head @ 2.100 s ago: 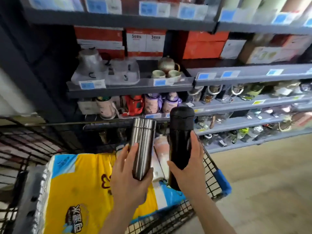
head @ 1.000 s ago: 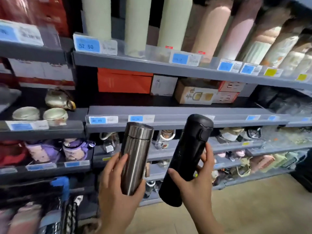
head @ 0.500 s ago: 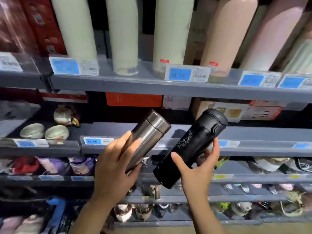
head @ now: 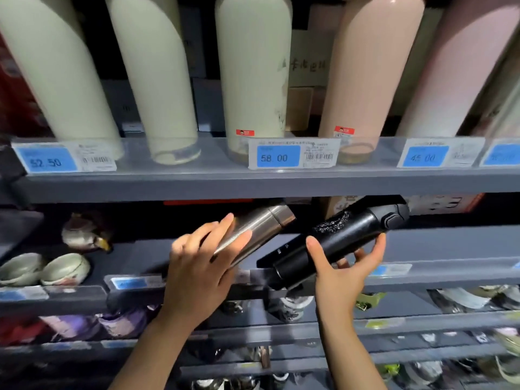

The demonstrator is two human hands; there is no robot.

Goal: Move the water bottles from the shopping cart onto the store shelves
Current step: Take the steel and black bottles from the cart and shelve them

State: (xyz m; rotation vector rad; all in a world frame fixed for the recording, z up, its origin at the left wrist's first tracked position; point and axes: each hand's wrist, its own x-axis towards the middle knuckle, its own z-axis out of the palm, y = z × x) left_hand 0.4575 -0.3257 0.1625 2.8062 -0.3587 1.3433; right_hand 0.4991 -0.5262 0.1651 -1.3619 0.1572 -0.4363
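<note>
Steel flask point(head: 253, 232) and black flask point(head: 337, 237) are tilting lid-first under the grey shelf point(head: 253, 184), fingers point(head: 213, 235) curling round each for stocking.

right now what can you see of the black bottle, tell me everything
The black bottle is a slim, matte, dark cylinder with a faint pale printed pattern on its body and a flip lid with a push button at its upper end. It lies tilted, lid up and to the right, base down and to the left, in front of the grey shelf edge. The right hand has its grip round the middle. It touches no shelf.
</note>
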